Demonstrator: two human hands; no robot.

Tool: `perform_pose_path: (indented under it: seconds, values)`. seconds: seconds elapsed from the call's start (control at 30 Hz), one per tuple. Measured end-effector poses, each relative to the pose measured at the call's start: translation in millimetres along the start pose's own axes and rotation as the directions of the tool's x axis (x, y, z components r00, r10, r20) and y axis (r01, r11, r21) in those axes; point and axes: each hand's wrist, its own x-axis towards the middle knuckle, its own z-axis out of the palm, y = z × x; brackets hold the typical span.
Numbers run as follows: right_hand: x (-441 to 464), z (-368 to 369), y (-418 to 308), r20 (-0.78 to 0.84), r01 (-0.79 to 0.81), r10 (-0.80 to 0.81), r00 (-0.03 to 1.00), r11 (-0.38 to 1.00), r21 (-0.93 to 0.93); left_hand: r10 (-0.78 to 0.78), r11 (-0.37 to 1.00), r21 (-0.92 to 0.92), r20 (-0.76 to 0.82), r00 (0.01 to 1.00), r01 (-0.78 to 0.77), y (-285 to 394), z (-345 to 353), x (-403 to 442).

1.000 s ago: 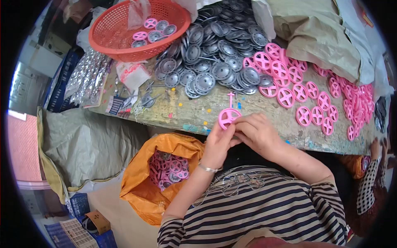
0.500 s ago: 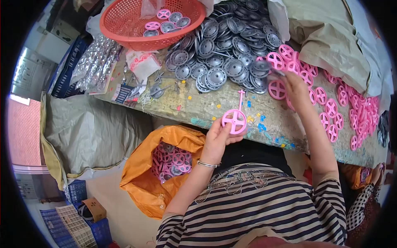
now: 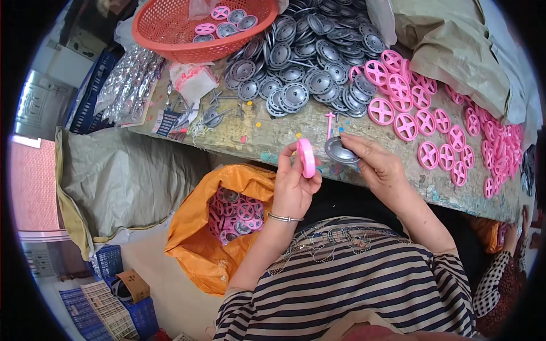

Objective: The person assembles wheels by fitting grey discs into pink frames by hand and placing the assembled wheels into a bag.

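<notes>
My left hand (image 3: 296, 184) grips a pink plastic wheel (image 3: 306, 158), turned nearly edge-on, above the table's front edge. Close to its right, my right hand (image 3: 376, 165) pinches a grey hubcap-like disc (image 3: 339, 151) at its edge. The wheel and the disc are apart. Just behind them a thin pink rod (image 3: 329, 124) lies or stands on the table; which one I cannot tell. A large heap of grey discs (image 3: 317, 80) covers the back of the table. Pink four-spoked wheels (image 3: 405, 126) lie scattered to its right.
A red plastic basket (image 3: 170, 54) holding several wheels and discs stands at the back left. Below the table an orange sack (image 3: 190, 250) holds pink and grey pieces. Small pink parts (image 3: 503, 150) pile up at the far right. Another person's dotted sleeve (image 3: 492, 284) shows at lower right.
My right hand has come back from the heap towards my left hand, with a grey disc in its fingers. My left hand has turned the pink wheel from face-up to edge-on.
</notes>
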Motion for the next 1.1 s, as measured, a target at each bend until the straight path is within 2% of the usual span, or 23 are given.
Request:
perform_pose_path:
  seconds: [0.1,0.13,0.23,0.37,0.47,0.57,0.7,0.8,0.87,0.93,1.03,1.1]
  values:
    - [-2.3,7.4,-0.9,0.021,0.066,-0.065,0.998,0.997,-0.046,-0.066,0.99,0.122,-0.088,0.994,0.077,-4.9,5.2,-3.5]
    - [-2.8,14.7,-2.2,0.026,0.093,-0.093,0.995,0.995,-0.026,-0.016,0.964,0.267,-0.007,1.0,0.017,-8.5,4.3,-5.9]
    - [-5.1,28.9,-4.7,0.038,0.136,-0.134,0.99,0.989,-0.051,0.083,0.73,0.681,-0.007,0.997,-0.056,-9.6,0.5,-6.8]
    - [-5.5,31.1,-4.9,0.042,0.168,-0.165,0.985,0.982,-0.089,-0.089,0.673,0.738,0.008,0.996,0.055,10.1,3.9,-9.5]
    - [-6.1,23.5,-0.5,0.058,0.187,-0.18,0.982,0.971,-0.149,0.004,0.814,0.548,0.324,0.946,-0.191,2.0,-7.4,-13.2]
    - [-8.4,21.2,-3.0,0.071,0.193,-0.183,0.981,0.963,-0.186,-0.131,0.951,0.308,0.333,0.934,0.024,13.1,3.0,-21.6]
    - [-6.2,15.2,-19.7,0.155,0.208,-0.166,0.974,0.926,-0.317,-0.09,0.949,0.316,0.222,0.971,0.016,6.7,7.0,-20.2]
    - [-7.4,18.5,-19.7,0.007,-0.004,0.004,1.0,0.998,-0.069,-0.081,0.938,0.347,0.226,0.971,-0.002,5.0,7.9,-20.2]
    - [-7.7,15.0,-10.7,0.148,-0.281,0.254,0.956,0.936,0.211,-0.1,0.904,0.427,0.216,0.971,-0.002,5.7,9.1,-21.2]
    - [-3.2,10.4,-7.5,0.324,-0.523,0.411,0.852,0.706,0.478,-0.093,0.873,0.486,0.254,0.963,-0.044,4.8,9.7,-21.4]
    - [-7.5,16.4,3.7,0.314,-0.556,0.459,0.831,0.705,0.441,-0.077,0.812,0.575,0.276,0.958,-0.101,-2.4,1.1,-19.5]
    - [-13.2,23.3,10.0,0.285,-0.514,0.428,0.858,0.718,0.469,-0.055,0.788,0.599,0.3,0.952,-0.143,-5.6,-0.6,-16.7]
